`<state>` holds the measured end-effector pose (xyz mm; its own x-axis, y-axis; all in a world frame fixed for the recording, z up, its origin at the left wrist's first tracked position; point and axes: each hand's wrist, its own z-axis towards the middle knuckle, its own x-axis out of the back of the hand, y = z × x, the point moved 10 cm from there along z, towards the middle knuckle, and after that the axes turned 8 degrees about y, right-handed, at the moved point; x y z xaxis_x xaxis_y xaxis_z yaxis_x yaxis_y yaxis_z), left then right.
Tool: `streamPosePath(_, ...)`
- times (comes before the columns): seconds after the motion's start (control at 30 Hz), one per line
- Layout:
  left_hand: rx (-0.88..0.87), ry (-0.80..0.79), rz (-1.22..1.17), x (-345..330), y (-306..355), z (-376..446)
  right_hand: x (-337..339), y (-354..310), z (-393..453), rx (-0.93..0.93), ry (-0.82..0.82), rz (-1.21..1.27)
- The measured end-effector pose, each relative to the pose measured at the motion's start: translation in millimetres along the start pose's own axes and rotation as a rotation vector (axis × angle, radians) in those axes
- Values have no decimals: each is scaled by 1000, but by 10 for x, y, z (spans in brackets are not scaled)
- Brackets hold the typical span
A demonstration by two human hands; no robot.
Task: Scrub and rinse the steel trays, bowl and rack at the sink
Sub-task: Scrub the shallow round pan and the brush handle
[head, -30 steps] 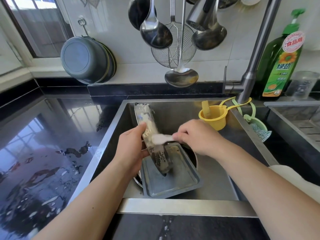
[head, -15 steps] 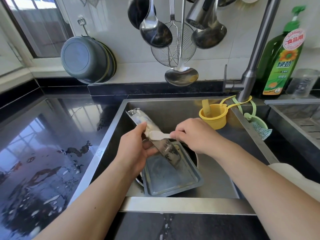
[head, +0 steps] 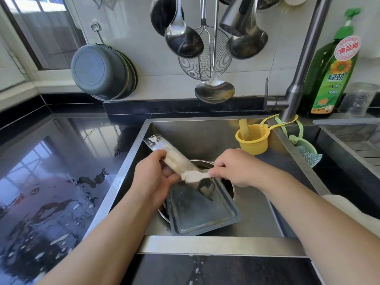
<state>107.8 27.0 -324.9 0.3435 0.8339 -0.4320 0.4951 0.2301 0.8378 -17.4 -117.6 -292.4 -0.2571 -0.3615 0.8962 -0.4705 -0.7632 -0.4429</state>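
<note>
Above the rectangular steel sink (head: 205,128), left hand (head: 153,177) fingers grip a tilted soapy steel tray (head: 174,159); right hand (head: 234,167) fingers pinch a white scrubbing brush (head: 194,176) against it.

Two bare forearms, sleeveless, hands ungloved and unadorned.

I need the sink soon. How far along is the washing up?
Nothing looks finished. In hand: the left hand holds a soapy tray tilted on edge while the right hand scrubs it with a brush. Left: that tray's rinse, the flat tray and the bowl beneath it. The faucet shows no water. No rack is visible.
</note>
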Motion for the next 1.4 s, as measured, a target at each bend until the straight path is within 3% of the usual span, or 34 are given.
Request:
streamPosePath(0.13,-11,-10,-3,-19,3,-13,-56,121,-79,-44,-75,-196)
streamPosePath(0.23,30,-84,211,-166,-159,-107,15,-35,-56,-7,23,-125)
streamPosePath(0.37,6,-65,162,-156,-87,-103,159,-191,39,39,182,-4)
streamPosePath(0.5,-23,21,2,17,35,-17,40,-37,-3,-13,15,-38)
streamPosePath(0.63,-12,-20,-27,-19,3,-15,0,114,-108,-47,-72,-255)
streamPosePath(0.87,-39,-119,272,-166,-116,-77,315,-133,104,24,267,40)
streamPosePath(0.97,-39,-84,280,-102,-94,-37,149,-11,79,7,106,-22)
streamPosePath(1.07,-66,-58,266,-83,-46,-18,-144,118,-52,7,-117,-260)
streamPosePath(1.17,-88,-32,248,-72,-4,-19,-60,1,-19,54,-18,-146)
streamPosePath(1.3,-74,-74,266,-117,-28,-43,330,-149,91,71,253,107)
streamPosePath(1.4,-108,-107,314,-174,-45,-80,340,-59,118,21,263,157)
